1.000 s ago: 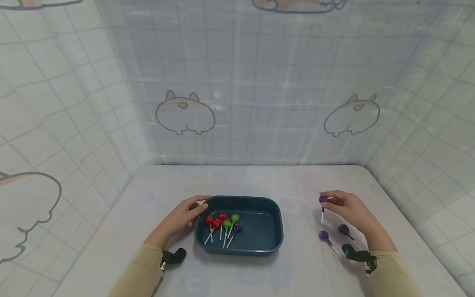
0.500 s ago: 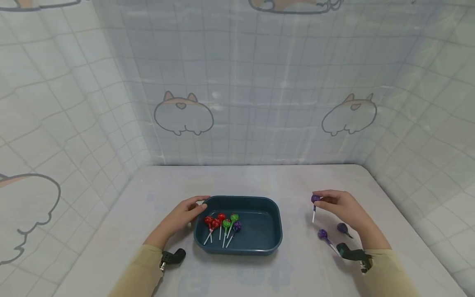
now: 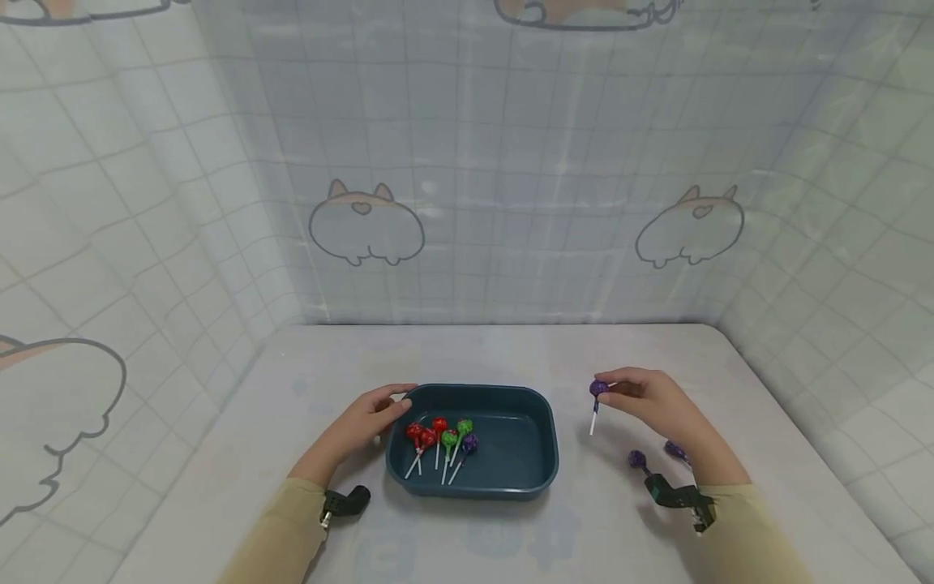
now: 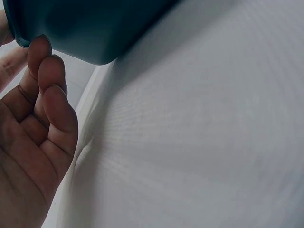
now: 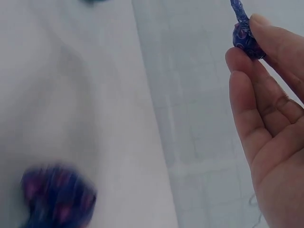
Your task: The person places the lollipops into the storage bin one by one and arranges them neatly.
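Observation:
My right hand point(image 3: 653, 397) pinches a purple-wrapped lollipop point(image 3: 597, 388) by its candy head between thumb and fingers. Its white stick hangs down above the table, right of a dark teal tray point(image 3: 511, 478). In the right wrist view the held lollipop point(image 5: 247, 40) sits between thumb and fingertips. My left hand point(image 3: 375, 415) holds the tray's back left corner, thumb on the rim; the left wrist view has its curled fingers point(image 4: 52, 76) against the outer wall. Inside the tray's left half lie several red lollipops point(image 3: 426, 438), two green lollipops point(image 3: 449, 439) and a purple lollipop point(image 3: 469, 443).
Two more purple lollipops lie on the white table point(image 3: 584, 535) by the right wrist: one point(image 3: 637, 460) in front, another point(image 3: 675, 450) partly hidden by the forearm. Grid-patterned curtains point(image 3: 467, 203) surround the table at the back and sides.
My right hand has moved left toward the tray, carrying the purple lollipop. Its forearm now covers part of the lollipops on the table. The left hand and tray stay in place.

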